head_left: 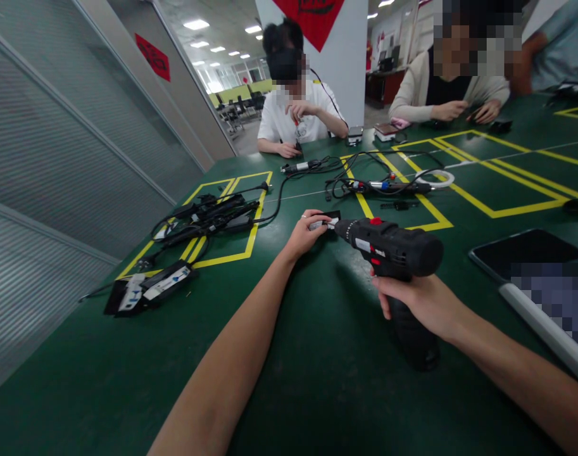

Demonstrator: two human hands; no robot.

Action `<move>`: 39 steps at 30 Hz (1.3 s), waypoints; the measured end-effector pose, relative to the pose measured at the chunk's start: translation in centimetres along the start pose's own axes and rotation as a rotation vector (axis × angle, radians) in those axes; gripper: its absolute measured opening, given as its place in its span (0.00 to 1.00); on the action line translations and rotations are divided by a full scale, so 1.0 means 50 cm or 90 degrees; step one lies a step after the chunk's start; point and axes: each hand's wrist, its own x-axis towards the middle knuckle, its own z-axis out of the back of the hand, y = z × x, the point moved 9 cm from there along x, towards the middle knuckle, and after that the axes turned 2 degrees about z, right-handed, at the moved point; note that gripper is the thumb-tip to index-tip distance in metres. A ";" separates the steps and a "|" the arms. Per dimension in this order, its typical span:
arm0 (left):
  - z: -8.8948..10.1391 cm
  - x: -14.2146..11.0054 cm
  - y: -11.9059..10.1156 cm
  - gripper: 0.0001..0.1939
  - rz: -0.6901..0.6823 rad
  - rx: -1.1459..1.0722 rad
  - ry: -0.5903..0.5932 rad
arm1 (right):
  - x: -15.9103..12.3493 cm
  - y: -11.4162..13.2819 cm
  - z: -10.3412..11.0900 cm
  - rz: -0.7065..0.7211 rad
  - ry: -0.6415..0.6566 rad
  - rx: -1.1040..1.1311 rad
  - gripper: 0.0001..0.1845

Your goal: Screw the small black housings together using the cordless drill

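My right hand (pixel 412 297) is wrapped around the grip of a black cordless drill (pixel 388 247) with red buttons. The drill lies nearly level, its chuck pointing left and away from me. Just ahead of the chuck, my left hand (pixel 310 231), a ring on one finger, presses a small black part with a white label (pixel 335 218) against the table. The bit's tip is at or very near this part; whether it touches cannot be made out. My left fingers hide some of the part.
Black adapters and cables (pixel 222 215) lie left, with label-bearing black pieces (pixel 149 288) nearer. A soldering iron (pixel 388 187), cords and a white ring (pixel 435 179) lie beyond the drill. A tablet (pixel 530 250) is at right on the green table (pixel 289 380). Co-workers sit opposite.
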 end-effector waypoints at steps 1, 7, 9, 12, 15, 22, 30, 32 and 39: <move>0.000 0.000 0.001 0.11 0.002 0.000 0.001 | 0.000 0.000 0.000 0.000 0.001 0.002 0.11; -0.001 0.001 0.005 0.12 0.009 -0.003 0.002 | 0.001 -0.002 0.000 -0.005 0.001 -0.004 0.12; -0.001 0.001 0.006 0.11 0.006 -0.002 0.001 | 0.001 -0.002 0.001 -0.004 0.000 -0.010 0.12; -0.001 0.001 0.005 0.12 0.005 0.000 -0.001 | 0.001 -0.001 0.000 0.001 0.000 -0.015 0.13; -0.002 0.001 0.005 0.12 0.008 0.004 -0.001 | 0.002 -0.002 0.000 -0.002 0.000 -0.020 0.14; -0.004 0.001 0.006 0.12 0.004 -0.001 -0.001 | 0.001 -0.004 0.002 -0.013 -0.001 -0.023 0.14; -0.002 0.000 0.006 0.12 0.014 -0.017 -0.003 | 0.002 -0.004 0.003 -0.010 0.000 -0.030 0.15; -0.002 0.000 0.006 0.12 0.015 -0.015 -0.001 | 0.001 -0.004 0.003 -0.008 0.001 -0.039 0.16; -0.001 -0.002 0.003 0.12 0.025 -0.010 0.000 | -0.004 0.012 0.002 -0.004 0.001 -0.034 0.12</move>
